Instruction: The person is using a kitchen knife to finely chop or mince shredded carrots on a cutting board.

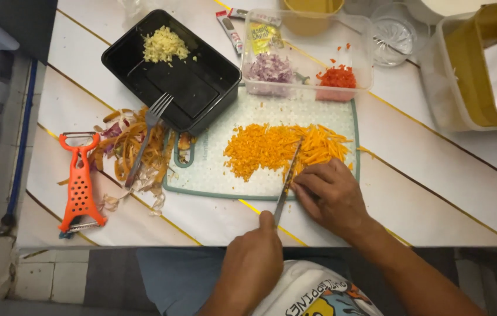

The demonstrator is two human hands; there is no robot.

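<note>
Orange carrot [286, 149] lies heaped on the pale green cutting board [213, 169], diced bits toward the board's left-middle and long thin strips [321, 143] toward its right edge. The left hand [254, 266], off the board's near edge, is closed tight round the handle of a knife [286, 181]; the blade runs up and slightly right onto the board, its tip meeting the seam between dice and strips. The right hand [330, 196] rests on the board's near right corner, fingers curled and pressing down on the strip ends, holding nothing aloft. The strips lie roughly crosswise to the blade, just right of it, nearer the right hand. A black tray [172, 70] touches the board's far left corner, an orange peeler [78, 184] well left on the counter [435, 175]
</note>
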